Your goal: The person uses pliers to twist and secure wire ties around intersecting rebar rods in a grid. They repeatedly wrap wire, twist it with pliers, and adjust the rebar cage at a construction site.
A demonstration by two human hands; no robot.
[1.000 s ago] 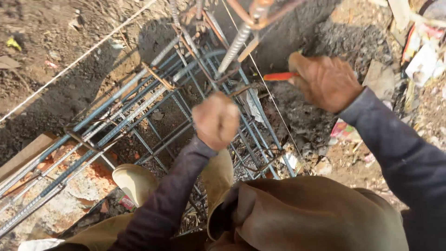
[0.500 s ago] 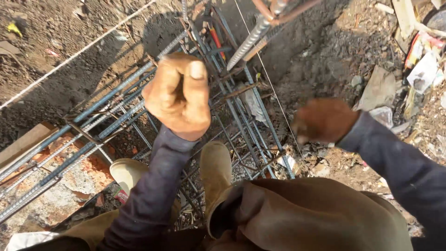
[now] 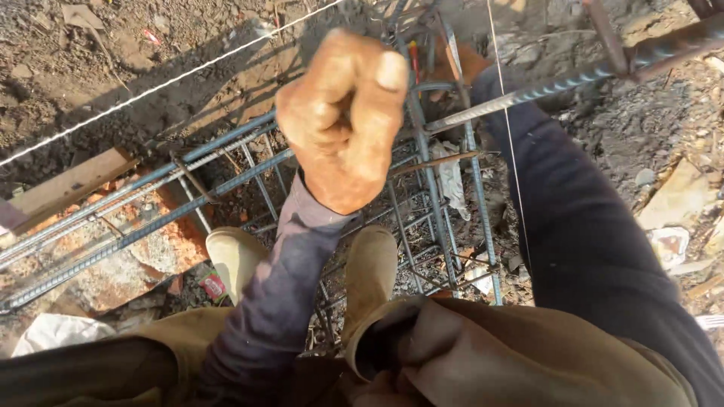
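Observation:
My left hand (image 3: 347, 120) is raised close to the camera in a tight fist, thumb on top, and nothing shows in it. Below it lies a rebar cage (image 3: 441, 226) of long bars and stirrups, set in a dirt trench. My right arm in a dark sleeve reaches forward over the cage. Only a small part of my right hand (image 3: 458, 64) shows past the left fist, beside a red-handled object (image 3: 414, 66) among the bars. Whether it holds that object is hidden. A ribbed steel bar (image 3: 573, 79) slants across my right forearm.
My two tan boots (image 3: 234, 252) (image 3: 373, 264) stand among the cage bars. A white string line (image 3: 151, 87) crosses the dirt at upper left. A wooden plank (image 3: 72, 185) and broken brick (image 3: 113, 264) lie at the left. Stones and scraps (image 3: 679, 196) litter the right.
My left fist has risen from the cage toward the camera. My right hand has swung from the right side forward and inward over the cage's far end.

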